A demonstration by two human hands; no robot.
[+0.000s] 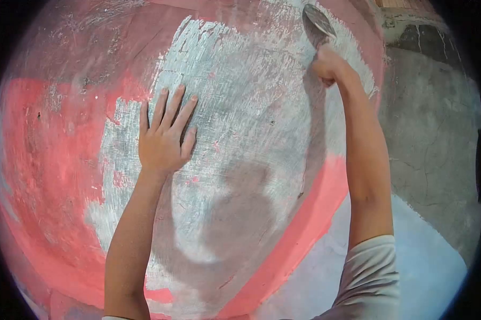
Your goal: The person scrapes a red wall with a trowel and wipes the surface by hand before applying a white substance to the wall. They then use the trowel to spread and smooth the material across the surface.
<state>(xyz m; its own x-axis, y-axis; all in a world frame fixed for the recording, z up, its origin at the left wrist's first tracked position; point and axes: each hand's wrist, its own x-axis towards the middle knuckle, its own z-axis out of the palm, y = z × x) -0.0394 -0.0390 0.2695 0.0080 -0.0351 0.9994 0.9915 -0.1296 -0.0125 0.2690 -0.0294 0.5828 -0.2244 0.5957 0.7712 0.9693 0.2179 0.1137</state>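
My left hand [167, 133] lies flat against the painted wall [240, 122], its fingers spread, on the pale scraped area. My right hand [330, 66] is raised to the upper right, wrapped around the handle of a small trowel [318, 24]. The trowel's rounded grey metal blade points up against the wall, near the edge of the scraped patch. Its handle is mostly hidden inside my fist. Thin, streaky scrape marks in whitish grey cover the wall between my two hands.
Bright pink paint [48, 160] remains on the left, with duller reddish paint [69, 37] above it. A pink band [288, 245] borders a pale blue-white area [422, 256] at the lower right. Bare grey cracked wall [427, 117] is at right. My shadow falls across the middle.
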